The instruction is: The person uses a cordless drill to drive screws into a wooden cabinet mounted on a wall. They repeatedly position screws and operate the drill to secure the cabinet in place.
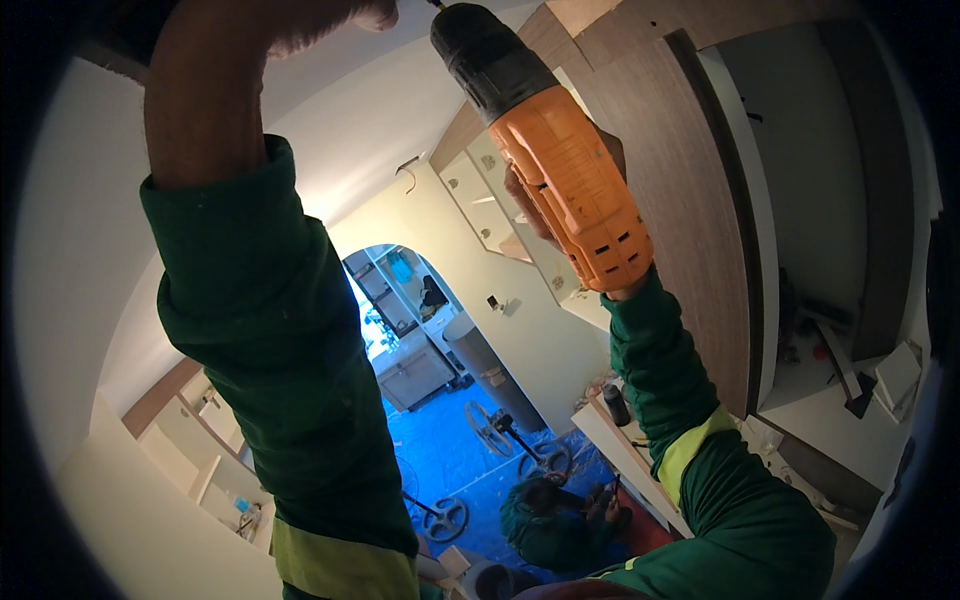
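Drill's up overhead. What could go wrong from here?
1. The left hand is near the front end of the orange drill; a slip might catch the fingers.
2. Only the right hand is seen gripping the raised drill, so a weak grip could let it fall.
3. A person is crouched low in the room; falling debris might reach them, though distance is hard to judge.

cream wall (455, 255), blue floor sheeting (432, 445), shelves (205, 480)

drill (575, 190): smooth plastic | sleeves (275, 340): matt cloth | panel (675, 200): matt wood-grain
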`<state>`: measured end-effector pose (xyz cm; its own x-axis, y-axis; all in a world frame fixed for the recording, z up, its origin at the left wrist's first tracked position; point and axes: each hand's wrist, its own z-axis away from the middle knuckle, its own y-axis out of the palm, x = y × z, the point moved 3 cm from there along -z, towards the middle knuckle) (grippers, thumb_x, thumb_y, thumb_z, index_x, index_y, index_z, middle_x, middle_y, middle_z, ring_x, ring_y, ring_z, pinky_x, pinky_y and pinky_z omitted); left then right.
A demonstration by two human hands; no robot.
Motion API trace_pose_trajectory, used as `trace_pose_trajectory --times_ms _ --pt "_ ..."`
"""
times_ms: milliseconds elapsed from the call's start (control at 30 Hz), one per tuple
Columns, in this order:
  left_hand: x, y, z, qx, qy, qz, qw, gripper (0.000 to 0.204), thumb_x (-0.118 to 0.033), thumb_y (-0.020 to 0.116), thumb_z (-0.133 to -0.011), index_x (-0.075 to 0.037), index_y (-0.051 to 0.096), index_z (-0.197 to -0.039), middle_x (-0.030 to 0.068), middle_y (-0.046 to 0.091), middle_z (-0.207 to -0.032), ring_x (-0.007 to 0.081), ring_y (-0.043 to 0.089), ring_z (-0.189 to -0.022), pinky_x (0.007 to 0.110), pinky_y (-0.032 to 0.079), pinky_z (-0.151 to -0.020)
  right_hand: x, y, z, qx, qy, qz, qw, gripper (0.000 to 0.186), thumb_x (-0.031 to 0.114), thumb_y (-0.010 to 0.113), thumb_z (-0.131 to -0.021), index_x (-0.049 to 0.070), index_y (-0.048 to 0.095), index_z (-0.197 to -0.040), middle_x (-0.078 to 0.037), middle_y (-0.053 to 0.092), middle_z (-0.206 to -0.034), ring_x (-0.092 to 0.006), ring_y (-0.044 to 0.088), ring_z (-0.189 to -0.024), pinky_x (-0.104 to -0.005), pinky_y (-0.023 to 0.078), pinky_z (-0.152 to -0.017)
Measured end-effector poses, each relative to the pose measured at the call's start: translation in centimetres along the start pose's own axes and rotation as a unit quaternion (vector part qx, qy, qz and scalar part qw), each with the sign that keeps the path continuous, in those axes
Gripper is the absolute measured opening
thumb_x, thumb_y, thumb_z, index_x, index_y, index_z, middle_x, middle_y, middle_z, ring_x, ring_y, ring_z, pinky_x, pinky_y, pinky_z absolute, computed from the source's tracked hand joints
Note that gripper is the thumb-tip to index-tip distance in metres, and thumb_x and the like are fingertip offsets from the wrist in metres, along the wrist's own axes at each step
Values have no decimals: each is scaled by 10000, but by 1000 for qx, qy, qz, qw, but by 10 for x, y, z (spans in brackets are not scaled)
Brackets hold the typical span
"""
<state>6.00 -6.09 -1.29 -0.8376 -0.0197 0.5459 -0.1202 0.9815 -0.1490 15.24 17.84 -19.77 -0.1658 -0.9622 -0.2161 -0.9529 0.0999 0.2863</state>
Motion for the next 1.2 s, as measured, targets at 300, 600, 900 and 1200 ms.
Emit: trace_pose_trajectory --times_ms 300,600,900,1200 --pt "-1 6 6 -61 -38 -3 997 759 -214 866 -725 -19 597 -1407 211 731 -1168 303 730 -959 364 600 -808 -4 4 -7 -8 -15 -16 1000 483 353 760 -921 34 567 -1228 -118 698 -1084 -193 733 -911 -333 627 -831" --pt "-5 2 9 -43 -25 28 998 662 -201 852 -763 -41 635 -1367 190 739 -1139 289 730 -907 361 599 -779 1 3 -9 -10 10 -20 1000 457 333 780 -904 33 582 -1186 -117 702 -1053 -203 734 -897 -339 625 -816" --pt "7 -17 -10 150 -98 66 982 663 -287 827 -785 -34 633 -1367 206 703 -1253 294 699 -1076 389 563 -895 22 -6 -9 26 101 -68 992 430 289 754 -921 48 596 -1240 -120 699 -1110 -219 732 -937 -341 621 -826" --pt "9 -15 -29 102 14 46 994 650 -480 633 -927 -80 584 -1437 206 568 -1443 324 541 -1320 452 413 -1108 38 -16 26 -5 325 -176 929 374 239 766 -909 57 614 -1199 -85 702 -1081 -203 731 -909 -340 621 -823"
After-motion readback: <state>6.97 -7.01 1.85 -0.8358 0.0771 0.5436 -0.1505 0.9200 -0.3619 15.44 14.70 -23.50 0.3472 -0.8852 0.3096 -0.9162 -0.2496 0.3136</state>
